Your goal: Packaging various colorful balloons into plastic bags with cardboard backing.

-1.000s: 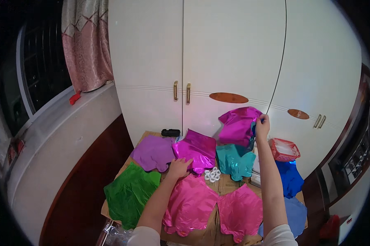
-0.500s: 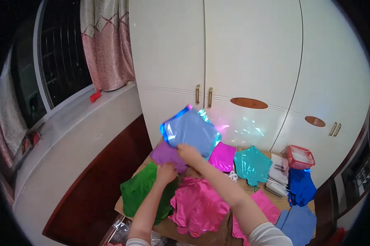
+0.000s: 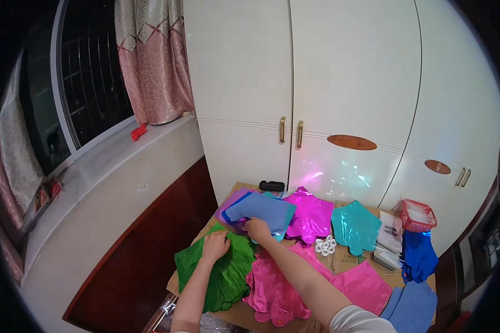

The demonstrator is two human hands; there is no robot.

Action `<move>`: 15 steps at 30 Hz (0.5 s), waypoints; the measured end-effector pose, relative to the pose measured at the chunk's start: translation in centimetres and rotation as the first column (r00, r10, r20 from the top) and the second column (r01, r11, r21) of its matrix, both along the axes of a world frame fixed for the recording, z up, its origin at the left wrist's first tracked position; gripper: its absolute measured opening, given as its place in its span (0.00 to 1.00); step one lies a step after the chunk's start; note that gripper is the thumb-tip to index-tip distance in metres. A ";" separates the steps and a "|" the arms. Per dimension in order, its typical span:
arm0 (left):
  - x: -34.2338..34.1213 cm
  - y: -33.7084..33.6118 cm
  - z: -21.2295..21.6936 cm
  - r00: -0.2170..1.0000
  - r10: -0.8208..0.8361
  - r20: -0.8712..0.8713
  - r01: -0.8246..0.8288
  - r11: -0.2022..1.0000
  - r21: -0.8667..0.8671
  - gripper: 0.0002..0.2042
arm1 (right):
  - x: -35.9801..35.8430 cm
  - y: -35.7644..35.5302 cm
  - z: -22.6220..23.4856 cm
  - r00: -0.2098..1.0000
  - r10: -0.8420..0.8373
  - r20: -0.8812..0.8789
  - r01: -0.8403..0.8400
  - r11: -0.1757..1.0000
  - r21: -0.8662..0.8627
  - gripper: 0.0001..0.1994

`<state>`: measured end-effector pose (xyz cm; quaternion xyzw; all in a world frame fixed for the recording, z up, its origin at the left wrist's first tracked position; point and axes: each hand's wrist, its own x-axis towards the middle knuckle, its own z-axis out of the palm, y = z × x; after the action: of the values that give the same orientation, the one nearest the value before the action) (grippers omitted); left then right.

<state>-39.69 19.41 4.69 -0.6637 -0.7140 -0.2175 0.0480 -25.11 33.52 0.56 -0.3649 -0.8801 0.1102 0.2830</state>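
My right hand (image 3: 258, 230) grips the near edge of a blue foil balloon (image 3: 264, 211) that lies flat over a purple foil balloon (image 3: 230, 204) at the back left of the cardboard sheet (image 3: 344, 258). My left hand (image 3: 215, 245) rests flat on a green foil balloon (image 3: 222, 269) at the front left. A magenta foil balloon (image 3: 311, 213) and a teal one (image 3: 355, 225) lie further right. Pink foil balloons (image 3: 277, 280) lie under my right forearm.
Small white rings (image 3: 325, 245) sit in the middle. A red basket (image 3: 417, 214), a white packet stack (image 3: 391, 236) and dark blue balloons (image 3: 419, 256) lie at the right. A black object (image 3: 272, 186) lies by the white wardrobe doors (image 3: 294, 100). Window ledge (image 3: 94, 161) stands left.
My right hand has brought the blue balloon down from mid-air onto the purple one at the back left. My left hand moved onto the green balloon.
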 end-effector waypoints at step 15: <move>0.5 3.8 -2.1 0.990 -0.102 -0.101 0.109 0.992 0.068 0.18 | 0.6 0.5 0.5 0.962 -0.154 -0.227 0.070 0.938 -0.341 0.15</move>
<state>-39.18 23.19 2.56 -0.7082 -0.6663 -0.2132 0.0954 -24.46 34.00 1.03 -0.4401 -0.7841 0.2844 0.3325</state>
